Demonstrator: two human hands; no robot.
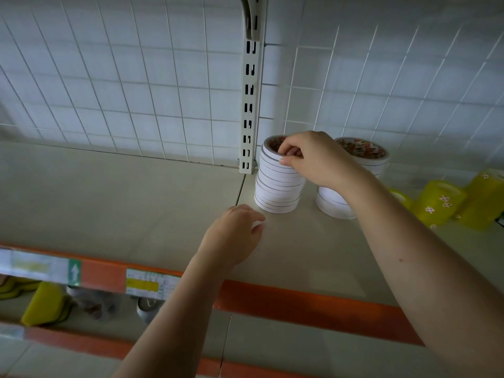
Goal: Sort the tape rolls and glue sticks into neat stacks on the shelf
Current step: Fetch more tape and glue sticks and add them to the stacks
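Observation:
Two stacks of white tape rolls stand at the back of the beige shelf point(136, 203). The left stack point(275, 189) is tall and leans a little near its top. My right hand point(313, 159) pinches the top roll of that stack, fingers inside its core and thumb on the outer edge. The second stack point(362, 156) stands just to the right, partly hidden behind my right wrist. My left hand point(234, 233) hovers low over the shelf in front of the left stack, fingers loosely curled and holding nothing. No glue sticks are visible.
A slotted metal upright point(249, 105) and a wire grid back panel point(122, 91) close the shelf's rear. Yellow flower-printed containers point(436, 205) sit at the far right. An orange price rail point(300, 298) runs along the front edge. A lower shelf holds yellow sponges point(43, 304).

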